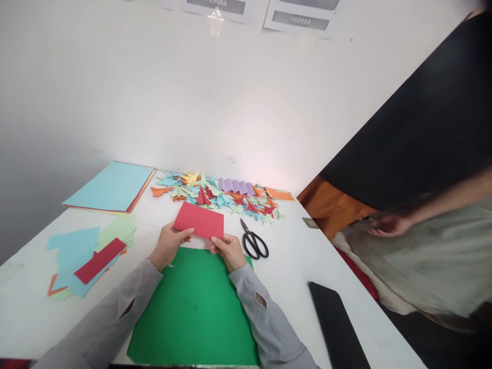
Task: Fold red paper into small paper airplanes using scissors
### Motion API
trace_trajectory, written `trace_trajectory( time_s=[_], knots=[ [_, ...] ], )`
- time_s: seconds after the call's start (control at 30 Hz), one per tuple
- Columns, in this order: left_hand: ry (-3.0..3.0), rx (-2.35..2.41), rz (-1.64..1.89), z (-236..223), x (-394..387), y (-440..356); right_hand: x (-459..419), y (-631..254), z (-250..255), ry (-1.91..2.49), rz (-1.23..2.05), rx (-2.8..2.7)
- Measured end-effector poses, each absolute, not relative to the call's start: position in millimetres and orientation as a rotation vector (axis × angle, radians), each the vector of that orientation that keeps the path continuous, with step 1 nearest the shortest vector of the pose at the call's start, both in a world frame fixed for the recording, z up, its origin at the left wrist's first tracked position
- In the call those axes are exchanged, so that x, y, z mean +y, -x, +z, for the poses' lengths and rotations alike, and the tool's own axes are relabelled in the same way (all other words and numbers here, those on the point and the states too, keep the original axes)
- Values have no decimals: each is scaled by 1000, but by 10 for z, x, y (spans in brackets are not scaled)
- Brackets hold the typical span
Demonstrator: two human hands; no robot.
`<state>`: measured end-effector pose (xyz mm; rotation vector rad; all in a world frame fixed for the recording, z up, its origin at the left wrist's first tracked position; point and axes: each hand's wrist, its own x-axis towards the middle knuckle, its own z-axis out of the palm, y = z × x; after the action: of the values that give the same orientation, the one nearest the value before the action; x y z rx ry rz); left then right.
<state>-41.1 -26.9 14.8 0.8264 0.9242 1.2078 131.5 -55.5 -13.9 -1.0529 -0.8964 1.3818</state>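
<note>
Left hand (pixel 167 246) and right hand (pixel 229 250): thumbs and fingers closed, pinching red rectangular paper sheet (pixel 200 219) along its lower edge, centre of frame. Possible stray crease from uneven thumb pressure; slip if either grip slackens.

There's one held red card (pixel 200 219) and one pair of scissors (pixel 248 232).

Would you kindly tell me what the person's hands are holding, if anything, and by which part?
A red sheet of paper, held by its lower edge: the left hand near the left corner, the right hand near the right corner.
</note>
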Motion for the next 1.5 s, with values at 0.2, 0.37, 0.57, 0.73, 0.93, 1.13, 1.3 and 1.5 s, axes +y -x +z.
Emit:
trace_trajectory(
  time_s=[0.2,0.37,0.57,0.73,0.93,1.13,1.3,1.5],
  knots=[
    [-809,785,1145,67,-428,184,-582,-1226,-182,1012,1436,-947],
    [-888,840,1126,69,-443,152,-582,-1209,-174,1005,1425,-994],
    [-764,960,1186,95,-342,252,-576,-1196,-163,1038,1368,-905],
    [-708,962,1226,99,-273,316,-580,-1199,-116,1048,1361,-910],
    [-677,936,1271,114,-244,360,-583,-1208,-88,1068,1361,-909],
    [-731,951,1279,138,-219,410,-576,-1206,-79,1067,1421,-842],
    [-750,955,1287,139,-220,429,-554,-1236,-93,1143,1360,-805],
    [-808,972,1251,119,-208,430,-522,-1268,-128,1169,1232,-806]
  ],
)
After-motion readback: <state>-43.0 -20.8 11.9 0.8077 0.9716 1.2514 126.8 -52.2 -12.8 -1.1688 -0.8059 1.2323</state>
